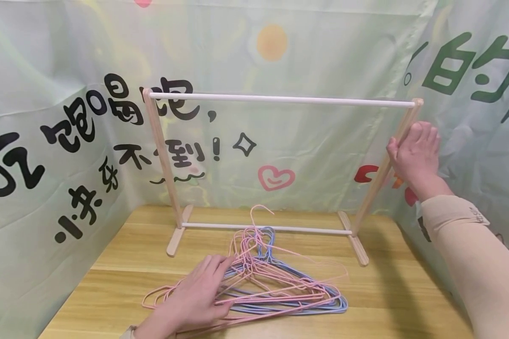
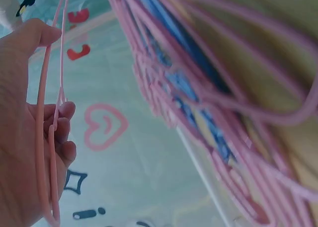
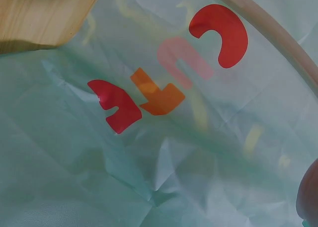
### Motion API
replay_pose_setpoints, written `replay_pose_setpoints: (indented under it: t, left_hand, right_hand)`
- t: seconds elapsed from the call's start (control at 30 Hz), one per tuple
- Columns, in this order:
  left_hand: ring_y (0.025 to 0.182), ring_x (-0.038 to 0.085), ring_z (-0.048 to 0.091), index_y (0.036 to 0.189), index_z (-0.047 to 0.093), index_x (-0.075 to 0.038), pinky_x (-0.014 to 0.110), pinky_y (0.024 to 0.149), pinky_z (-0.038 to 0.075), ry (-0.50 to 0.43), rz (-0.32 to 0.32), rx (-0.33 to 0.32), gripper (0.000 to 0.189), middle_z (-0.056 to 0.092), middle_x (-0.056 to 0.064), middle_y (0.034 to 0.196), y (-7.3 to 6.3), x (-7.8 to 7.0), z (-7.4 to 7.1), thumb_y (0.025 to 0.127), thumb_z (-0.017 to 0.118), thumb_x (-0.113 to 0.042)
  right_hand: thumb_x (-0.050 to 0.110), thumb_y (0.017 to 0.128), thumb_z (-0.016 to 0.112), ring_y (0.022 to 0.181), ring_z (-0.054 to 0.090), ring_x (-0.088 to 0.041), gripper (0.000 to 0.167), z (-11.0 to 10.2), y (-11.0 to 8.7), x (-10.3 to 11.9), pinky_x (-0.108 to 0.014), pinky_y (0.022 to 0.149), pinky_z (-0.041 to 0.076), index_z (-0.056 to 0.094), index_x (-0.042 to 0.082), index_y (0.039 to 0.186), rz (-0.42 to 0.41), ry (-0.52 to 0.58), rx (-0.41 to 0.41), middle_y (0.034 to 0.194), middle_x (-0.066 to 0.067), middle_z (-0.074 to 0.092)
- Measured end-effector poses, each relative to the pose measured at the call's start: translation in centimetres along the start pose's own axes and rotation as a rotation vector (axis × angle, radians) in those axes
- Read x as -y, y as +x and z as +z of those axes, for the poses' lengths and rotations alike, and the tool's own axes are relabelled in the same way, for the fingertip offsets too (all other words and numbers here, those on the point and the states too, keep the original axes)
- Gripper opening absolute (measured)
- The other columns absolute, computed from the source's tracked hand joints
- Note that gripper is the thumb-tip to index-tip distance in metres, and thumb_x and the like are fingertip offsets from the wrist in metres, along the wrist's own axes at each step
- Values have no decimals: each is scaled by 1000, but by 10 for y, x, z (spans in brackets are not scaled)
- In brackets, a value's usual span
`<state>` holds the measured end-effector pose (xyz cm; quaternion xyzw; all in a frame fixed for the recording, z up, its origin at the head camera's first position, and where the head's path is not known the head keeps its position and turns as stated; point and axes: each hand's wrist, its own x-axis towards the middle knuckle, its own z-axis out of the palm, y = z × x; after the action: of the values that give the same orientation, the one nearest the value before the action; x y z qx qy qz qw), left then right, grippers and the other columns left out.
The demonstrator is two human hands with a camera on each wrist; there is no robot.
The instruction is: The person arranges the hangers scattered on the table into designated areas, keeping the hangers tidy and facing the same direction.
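Observation:
My left hand [image 1: 197,294] holds a pink wire hanger [image 2: 41,113] by one end, with thumb and fingers curled about the wire. Its hook rises above the other hooks in the head view. Beneath and beside that hand lies a heap of pink hangers [image 1: 297,298] and blue hangers [image 1: 342,306], overlapping on the table. Up at the right side of a small garment rack [image 1: 280,99], my right hand [image 1: 417,153] is against the wooden upright [image 1: 379,181], fingers straight and thumb across the post. In the right wrist view only a fingertip [image 3: 309,197] shows.
The rack stands on two wooden feet [image 1: 358,250] behind the hangers, with a white lower rod [image 1: 305,229] between its uprights. Printed cloth [image 1: 322,155] hangs around the wooden table [image 1: 123,268] at the back and both sides.

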<state>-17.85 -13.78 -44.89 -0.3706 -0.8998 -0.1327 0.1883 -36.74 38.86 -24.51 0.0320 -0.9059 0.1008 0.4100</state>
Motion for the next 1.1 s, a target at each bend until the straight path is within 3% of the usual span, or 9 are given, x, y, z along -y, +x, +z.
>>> replay_pose_setpoints:
  t: [0.43,0.67,1.1]
  left_hand:
    - [106,22,50,151,44,2,38,88,49,98,28,-183,102,56,11,126,3,19,-28,69,87,-40]
    - [99,27,49,149,44,8,43,84,45,150,61,-304,101,55,17,122,6,38,-53,67,85,-33]
    - [94,38,49,151,42,9,48,78,44,229,36,-375,96,54,25,119,6,67,-101,73,74,-37]
  right_hand:
    - [21,98,45,106,30,-52,37,1,-1,-1,-61,90,26,33,-9,114,-19,7,-22,114,-33,31]
    - [21,98,46,106,30,-52,38,2,0,-2,-62,90,25,32,-10,116,-10,1,-7,114,-33,31]
    - [20,99,46,108,30,-51,39,1,0,-1,-61,90,26,32,-10,119,0,11,7,116,-33,31]
